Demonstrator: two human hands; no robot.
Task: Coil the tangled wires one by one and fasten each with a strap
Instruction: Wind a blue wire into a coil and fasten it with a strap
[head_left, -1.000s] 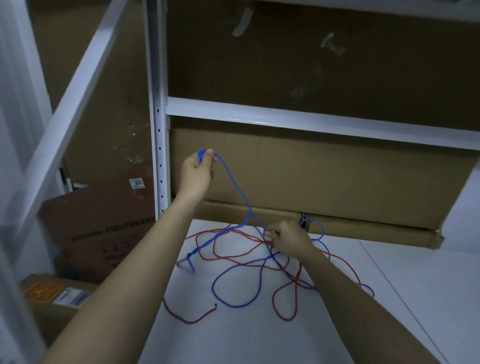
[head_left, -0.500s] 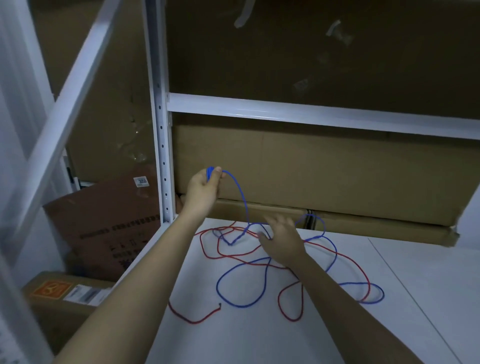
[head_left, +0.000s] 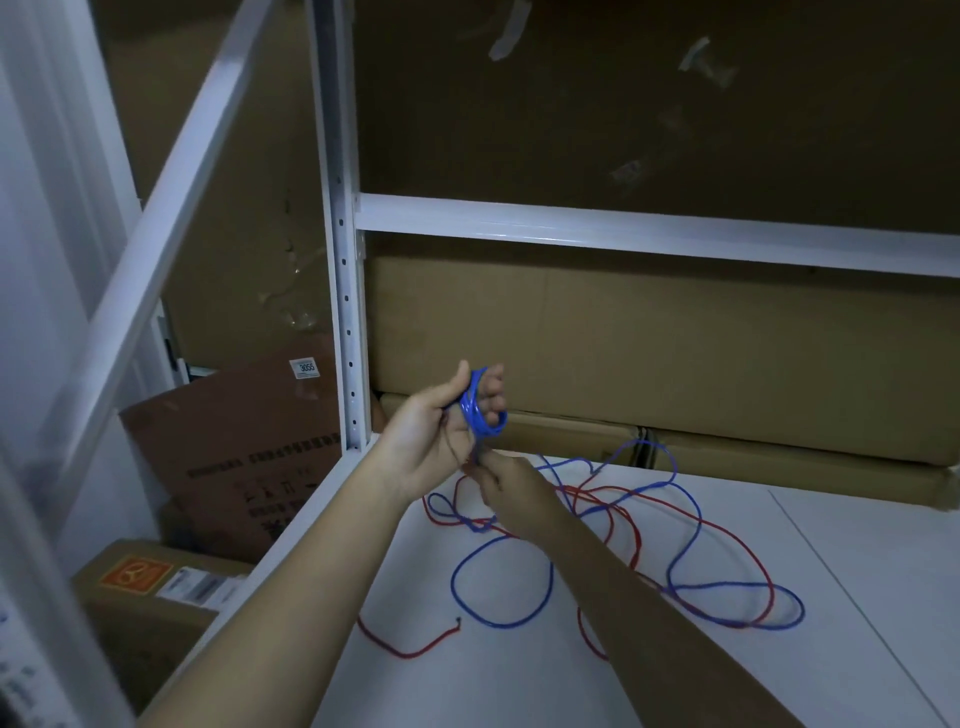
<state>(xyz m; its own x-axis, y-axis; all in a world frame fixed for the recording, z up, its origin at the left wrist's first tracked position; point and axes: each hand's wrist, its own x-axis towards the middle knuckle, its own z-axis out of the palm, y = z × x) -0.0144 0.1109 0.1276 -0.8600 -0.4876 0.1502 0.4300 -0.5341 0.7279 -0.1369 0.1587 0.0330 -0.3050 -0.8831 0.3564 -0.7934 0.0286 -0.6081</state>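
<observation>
Several thin blue wire (head_left: 477, 410) loops round fingers (head_left: 496, 387)

Loose blue wire (head_left: 680, 525) and red wire (head_left: 613, 499) lie tangled mid-shelf on the white shelf board (head_left: 857, 597) — brown cardboard boxes (head_left: 649, 343) along its back edge — another cardboard box (head_left: 150, 587) beyond its left edge.

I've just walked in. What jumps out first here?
A small blue coil wound round the fingers of the raised left hand, just above the right hand. Behind them, loose blue wire and red wire sprawl tangled over the white table.
</observation>
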